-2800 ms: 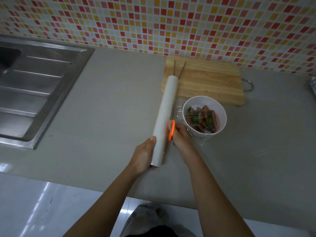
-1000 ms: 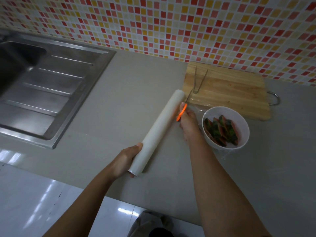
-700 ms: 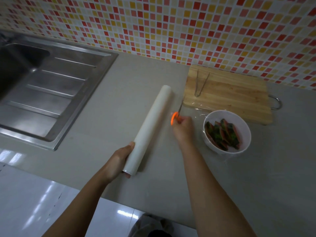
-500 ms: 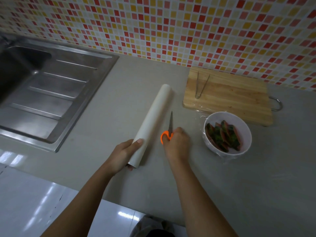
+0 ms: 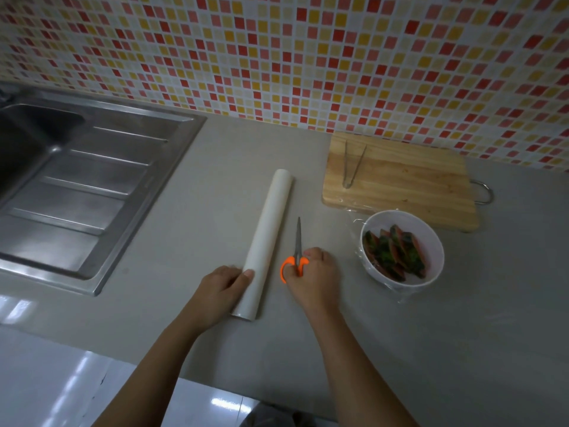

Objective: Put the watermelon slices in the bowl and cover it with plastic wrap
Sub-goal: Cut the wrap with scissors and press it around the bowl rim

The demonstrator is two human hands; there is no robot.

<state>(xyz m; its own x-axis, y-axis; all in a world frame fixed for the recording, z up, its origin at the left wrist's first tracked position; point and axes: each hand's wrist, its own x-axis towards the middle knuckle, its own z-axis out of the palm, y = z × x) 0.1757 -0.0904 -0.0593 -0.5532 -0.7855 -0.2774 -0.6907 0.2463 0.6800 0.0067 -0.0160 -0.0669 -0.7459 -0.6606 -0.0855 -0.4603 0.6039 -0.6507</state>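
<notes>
A white bowl (image 5: 431,241) on the grey counter holds several watermelon slices (image 5: 394,257), with clear plastic wrap (image 5: 403,295) stretched over it and loose film around its sides. The white roll of plastic wrap (image 5: 271,229) lies on the counter left of the bowl. My left hand (image 5: 221,288) grips the roll's near end. My right hand (image 5: 314,275) holds orange-handled scissors (image 5: 297,251) by the handles, blades closed and pointing away, lying flat on the counter between roll and bowl.
A wooden cutting board (image 5: 400,180) with metal tongs (image 5: 352,163) on it lies behind the bowl against the tiled wall. A steel sink (image 5: 77,180) with drainer fills the left. The counter's front edge runs just below my forearms.
My right hand ran the scissors along the film beside the roll, then drew them back and laid them flat. My left hand shifted the roll left, away from the bowl.
</notes>
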